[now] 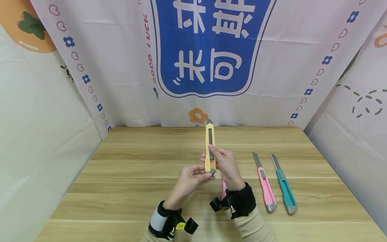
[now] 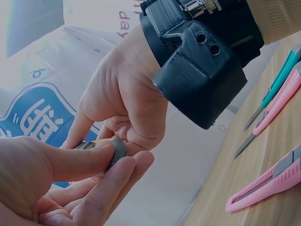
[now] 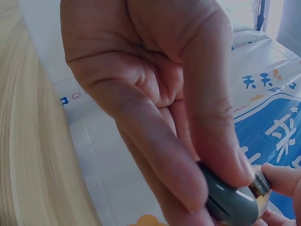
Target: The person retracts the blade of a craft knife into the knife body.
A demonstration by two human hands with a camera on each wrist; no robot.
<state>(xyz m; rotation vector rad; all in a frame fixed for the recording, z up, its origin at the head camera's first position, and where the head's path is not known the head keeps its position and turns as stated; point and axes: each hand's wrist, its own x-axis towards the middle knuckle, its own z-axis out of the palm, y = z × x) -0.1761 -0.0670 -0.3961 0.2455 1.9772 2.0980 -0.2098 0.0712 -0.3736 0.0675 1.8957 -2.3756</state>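
Note:
A yellow utility knife (image 1: 207, 148) is held upright over the table between both hands, its blade end pointing away. My right hand (image 1: 228, 164) grips its body, with the thumb on the dark slider part. At the lower end, my left hand (image 1: 191, 179) pinches the grey end cap (image 2: 118, 153) between thumb and fingers. The right wrist view shows that grey cap (image 3: 230, 200) close up in the left hand's fingers. Under the right wrist lies a pink utility knife (image 1: 223, 189), mostly hidden in the head view; the left wrist view shows its pink body (image 2: 256, 190) with no blade out.
To the right on the wooden table (image 1: 136, 188) lie another pink utility knife (image 1: 266, 190) and a teal utility knife (image 1: 285, 191), both with blades extended away from me. A printed white cloth (image 1: 127, 84) hangs behind the table's far edge.

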